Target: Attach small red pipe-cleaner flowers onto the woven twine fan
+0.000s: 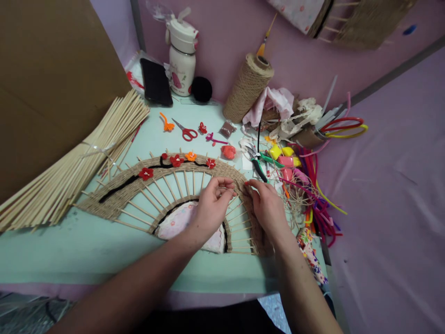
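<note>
A fan-shaped weaving [222, 168] of twine on thin sticks lies flat on the table. Red felt-like flowers [177, 161], an orange flower [190, 156] and a black branch line [120, 189] decorate its upper left band. My left hand [213, 202] hovers over the right half, thumb and fingers pinched together; what is between them is too small to tell. Over the right woven band, my right hand [267, 204] is closed, with a tiny red piece [246, 183] at its fingertips. A patterned cloth half-circle [175, 225] forms the fan's centre, partly hidden by my left arm.
A bundle of sticks [69, 169] lies left. Behind stand a white bottle [182, 60] and a twine cone [248, 88]. Red scissors [187, 132], a red lump [228, 152], green-handled pliers [257, 167] and coloured pipe cleaners [318, 199] lie around the fan.
</note>
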{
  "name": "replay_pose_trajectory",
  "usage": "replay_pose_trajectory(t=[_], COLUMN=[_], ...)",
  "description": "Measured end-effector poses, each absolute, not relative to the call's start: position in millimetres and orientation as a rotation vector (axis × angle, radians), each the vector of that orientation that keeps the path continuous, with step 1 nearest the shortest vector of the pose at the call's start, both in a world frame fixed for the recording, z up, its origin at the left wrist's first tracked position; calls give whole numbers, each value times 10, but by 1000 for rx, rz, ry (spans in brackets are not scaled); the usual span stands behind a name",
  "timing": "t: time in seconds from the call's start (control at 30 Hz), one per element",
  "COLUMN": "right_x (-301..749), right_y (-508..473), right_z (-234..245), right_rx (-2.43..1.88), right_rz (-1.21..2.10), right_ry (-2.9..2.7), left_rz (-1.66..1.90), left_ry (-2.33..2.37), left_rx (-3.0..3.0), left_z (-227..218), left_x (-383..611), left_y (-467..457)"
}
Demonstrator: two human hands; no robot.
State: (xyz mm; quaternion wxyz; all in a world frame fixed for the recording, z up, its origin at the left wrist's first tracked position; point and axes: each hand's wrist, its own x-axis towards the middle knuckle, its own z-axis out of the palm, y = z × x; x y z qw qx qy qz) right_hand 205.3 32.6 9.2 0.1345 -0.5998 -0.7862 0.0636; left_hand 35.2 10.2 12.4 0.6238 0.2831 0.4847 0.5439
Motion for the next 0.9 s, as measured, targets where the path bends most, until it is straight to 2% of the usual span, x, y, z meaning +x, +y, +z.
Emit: replay_pose_trajectory(t=[0.5, 0.73, 0.9], right_x=[2026, 2025, 2078], right_y=[295, 377, 761], right_z=[68, 211, 366], right_rx=[-1723, -1652, -1672], right_rz=[188, 154, 226], right_ry=[-2315, -2209, -2175], left_rz=[1241, 1240, 1113], left_ry=[1122, 1132, 1214], left_rx=[649, 665, 1060], left_z=[88, 87, 307], left_x=[337, 339, 177], left_y=[103, 100, 241])
